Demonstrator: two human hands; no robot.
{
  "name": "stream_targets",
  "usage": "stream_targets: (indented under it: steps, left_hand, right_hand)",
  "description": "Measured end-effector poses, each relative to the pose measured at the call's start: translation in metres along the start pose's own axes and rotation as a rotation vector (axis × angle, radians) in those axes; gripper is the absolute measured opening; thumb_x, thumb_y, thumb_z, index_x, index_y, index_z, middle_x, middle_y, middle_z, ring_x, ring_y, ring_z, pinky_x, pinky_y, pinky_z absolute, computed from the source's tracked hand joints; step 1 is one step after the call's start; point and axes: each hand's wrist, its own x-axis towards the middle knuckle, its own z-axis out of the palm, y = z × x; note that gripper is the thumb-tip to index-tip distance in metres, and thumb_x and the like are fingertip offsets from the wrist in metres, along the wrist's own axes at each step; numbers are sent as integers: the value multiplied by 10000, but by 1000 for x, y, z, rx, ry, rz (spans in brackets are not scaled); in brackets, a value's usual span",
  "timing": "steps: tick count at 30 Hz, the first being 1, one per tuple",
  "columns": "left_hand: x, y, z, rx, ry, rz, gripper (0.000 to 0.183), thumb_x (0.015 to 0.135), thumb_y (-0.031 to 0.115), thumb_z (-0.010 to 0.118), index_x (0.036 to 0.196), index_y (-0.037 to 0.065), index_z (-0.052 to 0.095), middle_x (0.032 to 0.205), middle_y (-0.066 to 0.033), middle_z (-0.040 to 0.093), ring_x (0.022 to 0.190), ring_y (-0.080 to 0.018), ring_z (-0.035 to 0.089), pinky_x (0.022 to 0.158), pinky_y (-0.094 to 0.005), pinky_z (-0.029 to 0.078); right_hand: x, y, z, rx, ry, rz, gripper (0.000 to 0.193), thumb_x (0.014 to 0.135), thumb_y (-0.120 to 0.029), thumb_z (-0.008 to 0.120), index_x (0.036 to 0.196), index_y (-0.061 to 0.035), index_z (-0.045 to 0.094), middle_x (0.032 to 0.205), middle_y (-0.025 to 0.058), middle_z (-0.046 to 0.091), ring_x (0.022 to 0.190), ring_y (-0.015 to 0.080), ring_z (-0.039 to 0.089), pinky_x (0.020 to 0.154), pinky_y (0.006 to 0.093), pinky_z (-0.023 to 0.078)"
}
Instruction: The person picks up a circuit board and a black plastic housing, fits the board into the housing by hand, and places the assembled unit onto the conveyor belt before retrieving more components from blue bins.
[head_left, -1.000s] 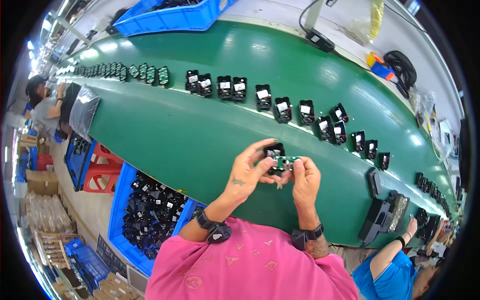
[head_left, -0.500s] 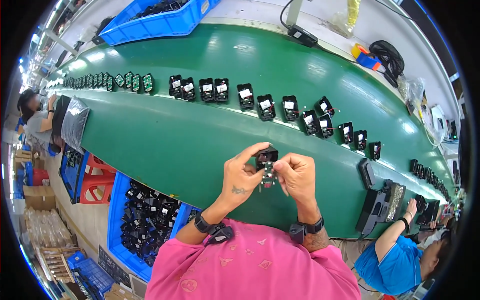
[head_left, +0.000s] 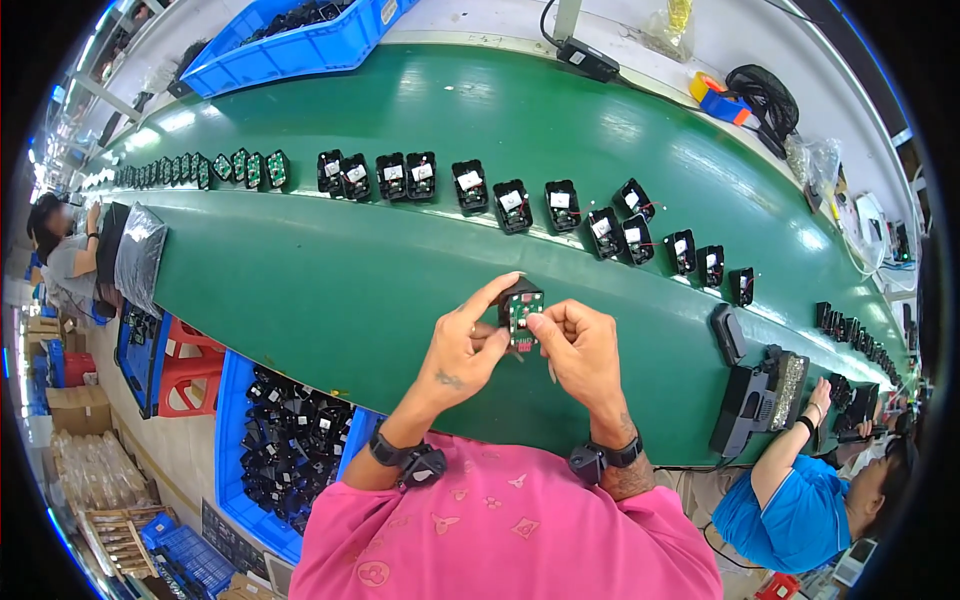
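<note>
My left hand (head_left: 462, 347) is closed round a small black plastic housing (head_left: 506, 296), thumb low and index finger over its top edge. A green circuit board (head_left: 523, 312) with a red part at its lower end lies against the open face of the housing. My right hand (head_left: 578, 350) pinches the board's right side between thumb and fingers. Whether the board sits inside the housing or only rests on it, I cannot tell. Beyond my hands, several black housings (head_left: 469, 187) with white labels inside stand in a row on the green work surface (head_left: 320, 270).
Several green boards (head_left: 254, 170) line up at the far left. Blue crates (head_left: 330, 60) stand at the back and beside my left arm. A black device (head_left: 740, 405) lies to the right, near a co-worker in blue (head_left: 785, 520). Tape (head_left: 720, 98) and cables are at the back right.
The circuit board has moved up from below the housing onto its open face and turned upright. Both hands have shifted slightly left in view, as has the whole scene.
</note>
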Motion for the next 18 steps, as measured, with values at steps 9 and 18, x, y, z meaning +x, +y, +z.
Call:
stream_targets:
  steps: [9,18]
  left_hand:
    - [4,-2,4,-114,26,-90,354,989,83,536,1337,18,529,1059,-140,686,674,-150,699,499,-242,555]
    - [6,-5,9,4,103,-76,300,1006,102,506,1289,12,553,935,-112,697,597,-136,670,478,-252,535]
  right_hand:
    - [5,17,11,-91,49,-212,258,937,-135,657,1139,20,617,793,112,674,625,129,615,560,290,477]
    - [14,20,24,-52,-79,-232,408,1004,-103,526,1408,-65,496,911,69,641,758,136,611,691,302,515]
